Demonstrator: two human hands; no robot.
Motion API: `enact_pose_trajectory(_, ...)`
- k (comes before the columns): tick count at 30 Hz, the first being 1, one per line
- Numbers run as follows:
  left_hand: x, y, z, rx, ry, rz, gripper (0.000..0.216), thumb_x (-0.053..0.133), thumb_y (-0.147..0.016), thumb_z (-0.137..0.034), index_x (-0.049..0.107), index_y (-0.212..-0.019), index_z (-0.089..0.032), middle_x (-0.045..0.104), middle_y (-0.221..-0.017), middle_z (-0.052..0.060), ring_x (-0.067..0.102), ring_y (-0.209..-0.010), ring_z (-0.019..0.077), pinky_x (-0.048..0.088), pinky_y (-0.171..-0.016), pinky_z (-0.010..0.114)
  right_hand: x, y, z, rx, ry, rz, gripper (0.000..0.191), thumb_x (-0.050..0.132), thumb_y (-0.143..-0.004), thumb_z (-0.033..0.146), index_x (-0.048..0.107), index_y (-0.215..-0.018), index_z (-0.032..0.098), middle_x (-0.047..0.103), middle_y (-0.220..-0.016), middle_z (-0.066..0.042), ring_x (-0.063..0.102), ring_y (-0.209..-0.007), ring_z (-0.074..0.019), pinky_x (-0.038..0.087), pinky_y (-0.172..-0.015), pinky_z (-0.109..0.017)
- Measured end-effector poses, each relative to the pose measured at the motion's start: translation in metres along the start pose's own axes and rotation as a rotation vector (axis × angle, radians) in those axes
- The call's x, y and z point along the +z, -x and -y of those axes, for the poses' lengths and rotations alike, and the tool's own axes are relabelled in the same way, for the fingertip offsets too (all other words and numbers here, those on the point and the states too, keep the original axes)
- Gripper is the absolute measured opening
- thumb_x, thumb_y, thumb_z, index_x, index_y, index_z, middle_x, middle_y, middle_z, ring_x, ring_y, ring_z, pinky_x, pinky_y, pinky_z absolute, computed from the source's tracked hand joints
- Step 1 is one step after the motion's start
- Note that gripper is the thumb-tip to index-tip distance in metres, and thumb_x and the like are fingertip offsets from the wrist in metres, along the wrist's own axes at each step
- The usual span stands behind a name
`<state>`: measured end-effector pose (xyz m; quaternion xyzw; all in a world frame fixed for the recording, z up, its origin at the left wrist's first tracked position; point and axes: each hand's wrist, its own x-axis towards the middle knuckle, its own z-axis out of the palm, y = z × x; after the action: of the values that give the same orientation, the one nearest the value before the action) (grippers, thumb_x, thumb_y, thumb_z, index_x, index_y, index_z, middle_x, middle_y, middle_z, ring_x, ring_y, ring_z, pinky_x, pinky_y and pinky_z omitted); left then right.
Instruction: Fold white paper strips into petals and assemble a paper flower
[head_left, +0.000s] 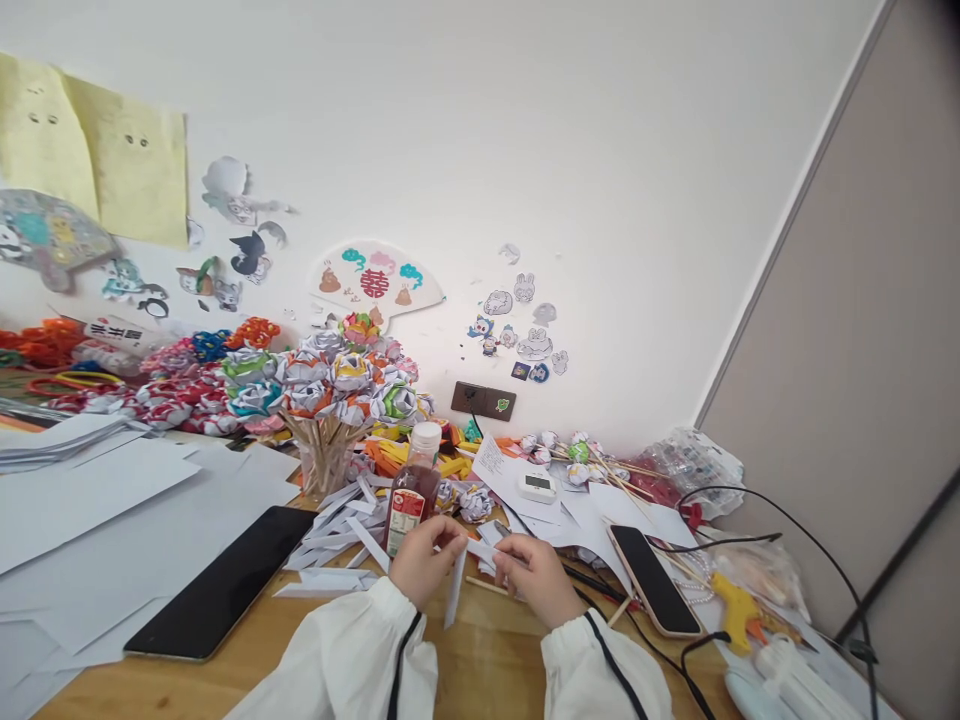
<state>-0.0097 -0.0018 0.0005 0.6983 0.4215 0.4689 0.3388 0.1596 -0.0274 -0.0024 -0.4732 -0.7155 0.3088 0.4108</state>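
White paper strip (454,590): narrow, pinched between left hand (429,560) and right hand (535,576). One leg hangs down from the left fingertips, near vertical with a slight tilt, lower end free. Another white leg runs sideways to the right fingertips, so there's a corner near the top (single bent strip or two pieces, can't tell).

Head view, facing wall (637,150), near; table (487,665) below

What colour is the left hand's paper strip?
The paper strip is white, seen in the head view.
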Motion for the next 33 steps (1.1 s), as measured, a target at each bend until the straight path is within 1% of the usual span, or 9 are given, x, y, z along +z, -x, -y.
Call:
enact_pose_trajectory(10, -0.001, 0.0, 0.002, -0.003, -0.026, 0.01, 0.016, 0.044, -0.069, -0.032, 0.049, -0.062, -0.018, 0.047, -0.05, -0.004, 0.046, -0.048, 0.0114, 0.037, -0.05, 0.023, -0.006, -0.001, -0.005, 0.064, -0.12, 0.055, 0.024, 0.048, -0.073, 0.039, 0.052, -0.062, 0.017, 0.05, -0.045, 0.005, 0.044, -0.035, -0.0076, 0.036, -0.039, -0.019)
enact_pose_trajectory(14, -0.001, -0.002, 0.007, -0.024, 0.021, -0.009, 0.017, 0.043, -0.069, -0.033, 0.047, -0.063, -0.018, 0.047, -0.05, -0.004, 0.046, -0.047, 0.0115, 0.037, -0.048, 0.023, -0.013, -0.003, -0.011, 0.086, -0.198, 0.101, 0.024, 0.049, -0.072, 0.04, 0.054, -0.071, 0.017, 0.055, -0.05, 0.003, 0.05, -0.039, -0.0096, 0.039, -0.042, -0.021)
enact_pose_trajectory(19, -0.001, -0.005, 0.009, -0.087, 0.16, 0.039, 0.018, 0.044, -0.066, -0.036, 0.043, -0.062, -0.018, 0.045, -0.047, -0.006, 0.045, -0.04, 0.0102, 0.037, -0.041, 0.023, -0.017, -0.005, -0.019, 0.086, -0.22, 0.064, 0.027, 0.047, -0.072, 0.043, 0.052, -0.074, 0.016, 0.056, -0.049, 0.003, 0.049, -0.038, -0.01, 0.039, -0.042, -0.022)
enact_pose_trajectory(22, 0.0, -0.003, 0.005, -0.103, 0.229, 0.047, 0.019, 0.044, -0.066, -0.038, 0.04, -0.063, -0.019, 0.042, -0.043, -0.008, 0.044, -0.037, 0.0098, 0.037, -0.04, 0.023, -0.017, -0.006, -0.018, 0.084, -0.227, 0.005, 0.031, 0.048, -0.071, 0.043, 0.05, -0.084, 0.016, 0.057, -0.053, 0.002, 0.048, -0.038, -0.0098, 0.039, -0.043, -0.023)
enact_pose_trajectory(24, 0.001, -0.001, 0.001, -0.101, 0.256, 0.04, 0.019, 0.044, -0.066, -0.037, 0.039, -0.063, -0.02, 0.042, -0.043, -0.009, 0.045, -0.037, 0.0099, 0.036, -0.041, 0.023, -0.018, -0.006, -0.014, 0.032, -0.156, -0.12, 0.031, 0.05, -0.071, 0.041, 0.05, -0.089, 0.016, 0.059, -0.066, -0.002, 0.052, -0.049, -0.0117, 0.041, -0.049, -0.024)
enact_pose_trajectory(27, 0.007, 0.005, -0.004, -0.073, 0.224, 0.063, 0.016, 0.044, -0.067, -0.035, 0.04, -0.062, -0.019, 0.043, -0.045, -0.008, 0.045, -0.038, 0.0098, 0.036, -0.041, 0.022, -0.019, -0.003, 0.0, -0.143, 0.088, -0.303, 0.019, 0.05, -0.073, 0.033, 0.056, -0.083, 0.018, 0.058, -0.084, -0.006, 0.052, -0.075, -0.0163, 0.041, -0.067, -0.028)
enact_pose_trajectory(28, 0.009, 0.007, -0.006, -0.062, 0.202, 0.074, 0.015, 0.044, -0.068, -0.033, 0.041, -0.062, -0.019, 0.043, -0.046, -0.008, 0.046, -0.039, 0.0097, 0.035, -0.041, 0.022, -0.019, -0.002, 0.005, -0.206, 0.177, -0.31, 0.015, 0.051, -0.073, 0.03, 0.057, -0.08, 0.018, 0.058, -0.084, -0.005, 0.051, -0.08, -0.0172, 0.04, -0.071, -0.029)
enact_pose_trajectory(30, 0.012, 0.011, -0.01, -0.05, 0.178, 0.103, 0.014, 0.044, -0.068, -0.031, 0.042, -0.062, -0.019, 0.044, -0.048, -0.007, 0.046, -0.04, 0.0095, 0.036, -0.042, 0.022, -0.015, 0.001, 0.013, -0.292, 0.307, -0.234, 0.012, 0.051, -0.074, 0.027, 0.06, -0.075, 0.019, 0.059, -0.078, -0.004, 0.05, -0.08, -0.0173, 0.038, -0.073, -0.029)
enact_pose_trajectory(33, 0.012, 0.013, -0.015, -0.054, 0.162, 0.12, 0.014, 0.046, -0.067, -0.031, 0.045, -0.061, -0.018, 0.044, -0.05, -0.007, 0.045, -0.041, 0.009, 0.036, -0.043, 0.023, -0.008, 0.003, 0.017, -0.287, 0.371, -0.101, 0.016, 0.046, -0.077, 0.026, 0.06, -0.071, 0.019, 0.059, -0.068, -0.002, 0.051, -0.069, -0.0149, 0.038, -0.064, -0.025)
